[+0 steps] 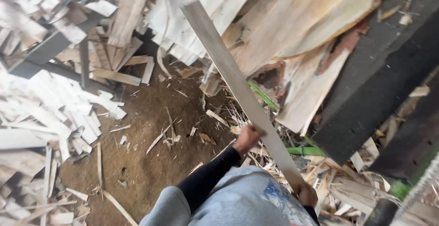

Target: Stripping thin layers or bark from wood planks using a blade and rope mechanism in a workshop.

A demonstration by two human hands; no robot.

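Observation:
I hold a long, thin grey wooden slat (227,69) with both hands. It runs slantwise from the upper middle down to the lower right. My left hand (247,137), in a black sleeve, grips the slat at its lower third. My right hand (307,194) is closed around the slat's near end, just above my grey garment (238,198). The far end of the slat points up over a heap of pale boards (201,6).
Sawdust-covered ground (151,162) lies in the middle, strewn with splinters. Piles of pale offcuts (41,116) fill the left. Big slabs with bark (311,38) lean at upper right beside a dark beam (379,84). A green strip (304,151) lies among scraps.

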